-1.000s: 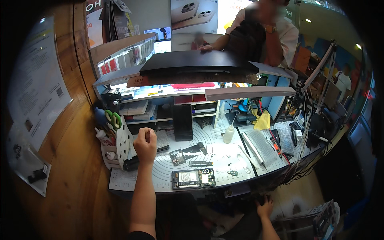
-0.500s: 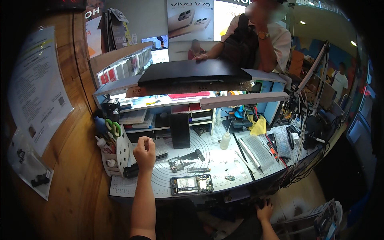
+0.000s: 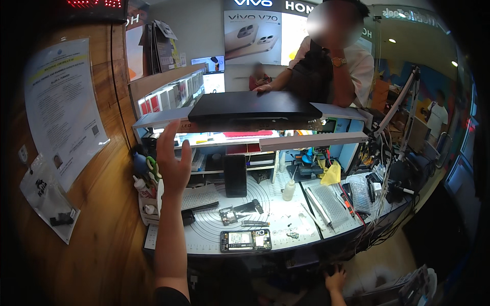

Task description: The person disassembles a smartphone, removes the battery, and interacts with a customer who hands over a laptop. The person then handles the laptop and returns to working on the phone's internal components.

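Note:
My left hand (image 3: 174,166) is raised at the left end of the shelf unit, fingers apart and nothing in it. My right hand (image 3: 335,280) rests low, below the bench edge, by my dark-clothed leg; its fingers are spread and hold nothing. On the white work mat (image 3: 204,239) lies an opened phone (image 3: 246,240) with its inner parts bare. Behind it are a thin dark strip (image 3: 255,223) and a loose phone part assembly (image 3: 241,211). A dark phone (image 3: 235,176) stands upright against the shelf.
A dropper bottle (image 3: 289,189) and small parts (image 3: 292,234) sit right of the phone. Further right are bubble wrap (image 3: 326,199), a yellow cloth (image 3: 331,174) and cables. A holder with scissors (image 3: 152,167) stands left. Across the counter, a person (image 3: 352,71) touches a black flat case (image 3: 255,105).
My left hand has risen and opened from a fist. The view has tilted up a little. My right hand stays low beside my leg.

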The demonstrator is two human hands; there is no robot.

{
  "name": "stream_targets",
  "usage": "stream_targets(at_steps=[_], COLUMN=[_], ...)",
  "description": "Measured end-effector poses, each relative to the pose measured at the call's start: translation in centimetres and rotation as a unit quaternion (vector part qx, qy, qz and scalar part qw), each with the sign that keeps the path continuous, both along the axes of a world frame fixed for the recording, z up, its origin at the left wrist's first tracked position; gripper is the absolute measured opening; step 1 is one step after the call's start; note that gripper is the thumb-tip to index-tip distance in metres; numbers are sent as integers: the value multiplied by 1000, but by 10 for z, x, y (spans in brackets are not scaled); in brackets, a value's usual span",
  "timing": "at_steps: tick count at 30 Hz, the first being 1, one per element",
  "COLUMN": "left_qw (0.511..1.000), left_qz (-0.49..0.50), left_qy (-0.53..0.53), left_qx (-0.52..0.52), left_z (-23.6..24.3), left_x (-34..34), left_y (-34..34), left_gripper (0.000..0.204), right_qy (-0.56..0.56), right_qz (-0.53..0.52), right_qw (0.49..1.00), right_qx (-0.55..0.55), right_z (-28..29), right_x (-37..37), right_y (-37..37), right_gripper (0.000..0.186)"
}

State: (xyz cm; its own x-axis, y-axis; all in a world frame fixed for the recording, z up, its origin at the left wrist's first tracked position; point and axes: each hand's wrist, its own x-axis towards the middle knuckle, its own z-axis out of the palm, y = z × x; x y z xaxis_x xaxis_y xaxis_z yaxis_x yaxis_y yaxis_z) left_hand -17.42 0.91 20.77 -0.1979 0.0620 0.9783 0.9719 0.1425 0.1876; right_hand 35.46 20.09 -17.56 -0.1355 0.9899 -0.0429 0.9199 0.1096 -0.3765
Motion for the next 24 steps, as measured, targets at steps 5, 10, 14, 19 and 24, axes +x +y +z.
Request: stream_targets(at_steps=[5,10,14,19,24], left_qw=[970,994,993,995,986], left_qz=[-112,-33,-5,5,-14], left_qy=[-217,-59,24,-78,-154], left_qx=[1,91,114,62,66], left_z=[40,30,-24,-91,-107], left_x=[-38,-4,30,8,-2], left_y=[19,14,-23,-15,-2], left_gripper=[73,58,36,31,29], right_qy=[35,12,25,22,26], right_qz=[8,-21,-2,-1,-6], right_qw=[999,1000,1000,1000,1000], right_qx=[-14,7,3,-11,-14], right_z=[2,-11,-13,-13,-8], right_x=[-12,1,-1,-7,-5], right_y=[-1,5,5,6,4], right_gripper=[78,73,72,73,74])
